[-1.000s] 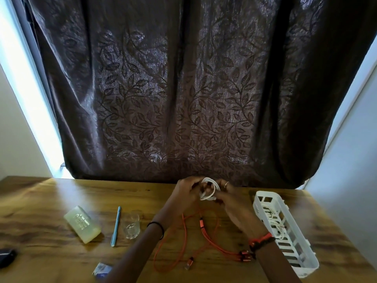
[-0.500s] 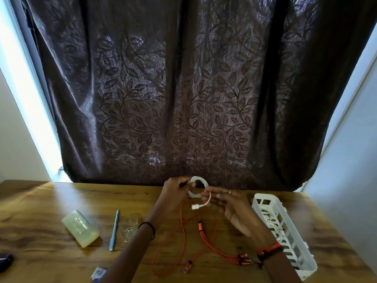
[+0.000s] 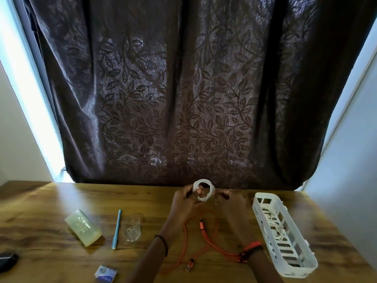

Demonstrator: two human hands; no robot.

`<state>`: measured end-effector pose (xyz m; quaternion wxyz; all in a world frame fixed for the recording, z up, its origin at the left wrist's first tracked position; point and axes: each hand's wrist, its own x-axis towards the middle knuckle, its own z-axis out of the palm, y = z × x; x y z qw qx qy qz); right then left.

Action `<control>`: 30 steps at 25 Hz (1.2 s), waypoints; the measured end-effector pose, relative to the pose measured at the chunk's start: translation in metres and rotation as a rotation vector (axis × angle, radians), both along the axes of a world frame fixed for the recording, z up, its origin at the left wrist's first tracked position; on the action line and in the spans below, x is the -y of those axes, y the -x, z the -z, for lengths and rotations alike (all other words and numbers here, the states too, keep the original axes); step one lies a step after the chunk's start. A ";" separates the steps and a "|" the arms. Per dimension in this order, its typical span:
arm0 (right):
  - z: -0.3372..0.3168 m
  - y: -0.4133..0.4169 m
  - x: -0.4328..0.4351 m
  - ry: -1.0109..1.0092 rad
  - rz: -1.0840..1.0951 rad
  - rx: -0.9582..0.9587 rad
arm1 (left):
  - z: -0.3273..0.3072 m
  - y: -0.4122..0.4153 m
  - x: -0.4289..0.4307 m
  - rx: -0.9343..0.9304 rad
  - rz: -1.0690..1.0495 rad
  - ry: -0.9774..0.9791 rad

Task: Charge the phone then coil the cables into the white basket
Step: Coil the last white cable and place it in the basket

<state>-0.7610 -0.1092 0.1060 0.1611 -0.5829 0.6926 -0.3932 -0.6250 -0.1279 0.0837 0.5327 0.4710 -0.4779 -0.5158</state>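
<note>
White, light and springy, the coiled cable (image 3: pixel 204 189) sits above the table's (image 3: pixel 51 201) far edge, our left hand's (image 3: pixel 186 201) fingers pinching its loops. Our right hand (image 3: pixel 228 203) hovers beside, fingers loosely curled, empty. We'd pinch across all loops.

Pen (image 3: pixel 116 229), glass (image 3: pixel 133 227), curtain (image 3: pixel 183 88)

Left hand (image 3: pixel 186 201) pinches a coiled white cable (image 3: pixel 204 189) above the surface (image 3: pixel 51 201); right hand (image 3: pixel 229 203) sits just beside it. Orange cable (image 3: pixel 206 237) sprawls below, white basket (image 3: pixel 283 233) off right.
</note>
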 end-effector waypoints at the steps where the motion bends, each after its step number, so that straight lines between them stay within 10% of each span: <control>1: 0.004 -0.004 0.000 -0.001 0.011 0.080 | 0.003 0.003 -0.002 -0.016 -0.010 -0.013; 19: 0.021 -0.033 -0.003 0.001 -0.110 0.292 | 0.018 0.009 -0.008 -0.208 -0.136 -0.180; 30: 0.008 -0.003 0.005 -0.261 -0.528 0.897 | 0.012 -0.015 -0.004 -0.327 0.247 -0.279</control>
